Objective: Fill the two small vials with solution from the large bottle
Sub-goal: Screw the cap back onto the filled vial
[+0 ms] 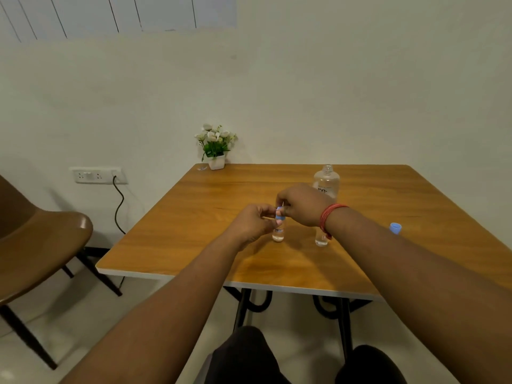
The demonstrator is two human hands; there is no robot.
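Two small clear vials stand on the wooden table [194, 239]. My left hand [253, 223] grips the left vial [278, 233] by its upper part. My right hand [303, 203] pinches the blue cap [279, 209] on top of that vial. The second vial [321, 239] stands to the right, half hidden behind my right wrist; its top is not visible. The large clear bottle [327, 180] stands uncapped behind my right hand. Its big blue cap [395, 228] lies on the table at the right, past my forearm.
A white pot of white flowers [215, 146] sits at the table's far left corner against the wall. A brown chair [41, 239] stands left of the table. A wall socket with a black cable [119, 206] is on the wall at the left.
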